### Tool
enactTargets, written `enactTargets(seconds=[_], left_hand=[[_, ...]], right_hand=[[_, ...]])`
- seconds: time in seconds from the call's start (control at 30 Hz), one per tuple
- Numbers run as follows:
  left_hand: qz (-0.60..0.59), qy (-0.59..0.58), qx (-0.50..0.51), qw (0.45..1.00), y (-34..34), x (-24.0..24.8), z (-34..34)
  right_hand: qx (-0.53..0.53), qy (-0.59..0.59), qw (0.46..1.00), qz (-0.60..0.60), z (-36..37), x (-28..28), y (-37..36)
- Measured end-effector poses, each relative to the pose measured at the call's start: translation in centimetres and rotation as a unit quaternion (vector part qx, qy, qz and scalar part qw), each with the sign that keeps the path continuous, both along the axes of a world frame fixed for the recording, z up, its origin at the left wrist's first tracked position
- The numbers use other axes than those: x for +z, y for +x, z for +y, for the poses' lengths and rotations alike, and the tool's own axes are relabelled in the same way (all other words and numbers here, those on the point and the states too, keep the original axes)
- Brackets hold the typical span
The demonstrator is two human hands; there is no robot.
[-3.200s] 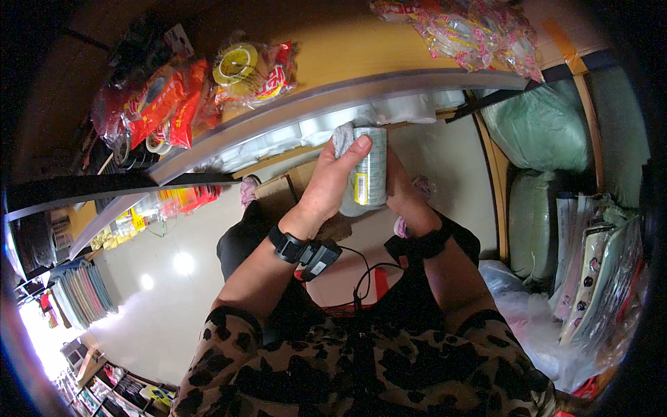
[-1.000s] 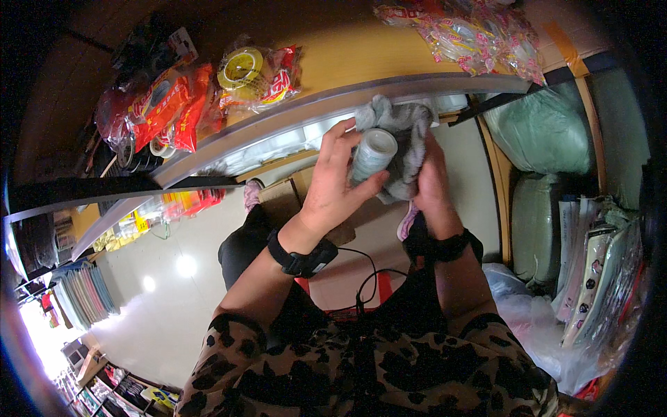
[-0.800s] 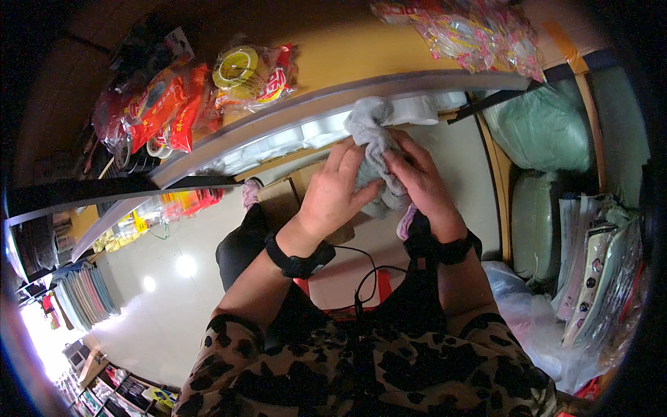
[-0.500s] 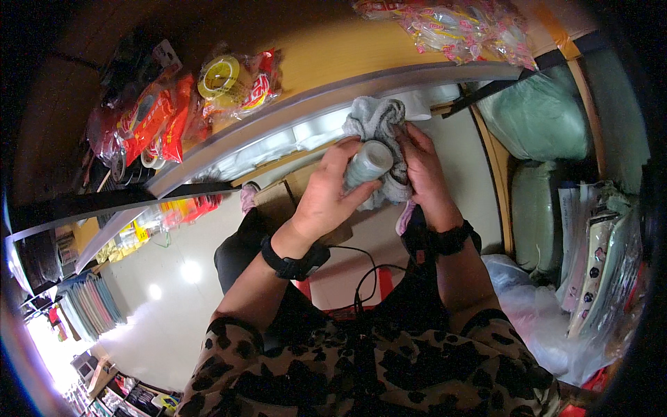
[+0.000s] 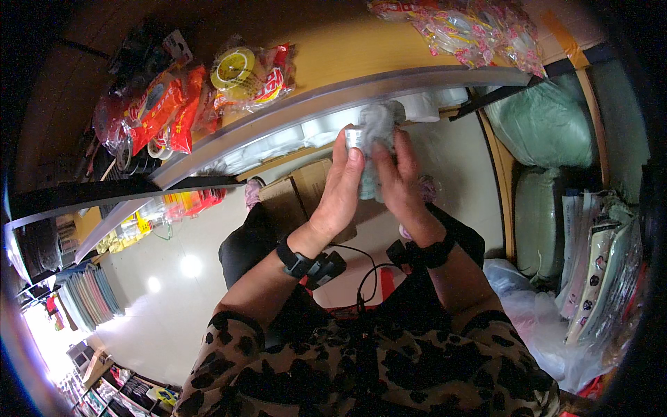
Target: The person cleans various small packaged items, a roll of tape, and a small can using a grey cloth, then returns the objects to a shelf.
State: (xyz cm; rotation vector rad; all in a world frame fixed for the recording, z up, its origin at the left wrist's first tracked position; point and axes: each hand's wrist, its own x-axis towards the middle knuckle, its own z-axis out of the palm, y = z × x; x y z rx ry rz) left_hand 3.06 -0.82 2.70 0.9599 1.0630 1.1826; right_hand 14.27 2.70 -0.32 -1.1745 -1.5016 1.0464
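My left hand (image 5: pixel 336 200) is closed around a small cylindrical container (image 5: pixel 353 137), its whitish, printed-looking side showing above the thumb. Against the container's right side, my right hand (image 5: pixel 401 179) presses a fluffy grey cloth (image 5: pixel 377 119), fingers bunched in it. The cloth is blurred, and part of it hangs down between the two hands. Most of the container is hidden by fingers and cloth. Both hands are held up in front of me, just below a shelf's edge.
Above the hands runs a wooden shelf (image 5: pixel 333 52) with bagged tape rolls (image 5: pixel 235 68) and clear wrapped packets (image 5: pixel 472 31). White rolls (image 5: pixel 321 128) line the level below. A cardboard box (image 5: pixel 281 201) stands on the floor. Green bundles (image 5: pixel 545 125) and plastic-wrapped goods (image 5: pixel 590 271) fill the right side.
The container has turned from facing me to mostly hidden between my hands. My right hand has moved left with the cloth, closer to my left hand.
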Motion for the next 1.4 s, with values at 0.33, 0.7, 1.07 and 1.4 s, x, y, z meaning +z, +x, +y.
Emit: enactTargets(seconds=[0.33,0.7,1.07,1.4], left_hand=[[-0.339,-0.171,0.042,0.924,-1.5,-2.2,1.4],[-0.433,-0.209,0.024,0.877,-2.4,-2.4,1.5],[-0.441,-0.204,0.078,0.87,-3.5,-3.7,1.4],[-0.404,-0.222,0.047,0.886,-3.4,-3.1,1.3]], right_hand=[[0.02,-0.13,0.986,0.103,0.5,0.4,0.6],[0.013,-0.037,0.999,0.01,0.4,-0.2,0.2],[0.09,0.161,0.973,-0.136,-1.0,0.3,-0.3],[0.065,-0.034,0.996,0.044,-0.2,0.0,0.2]])
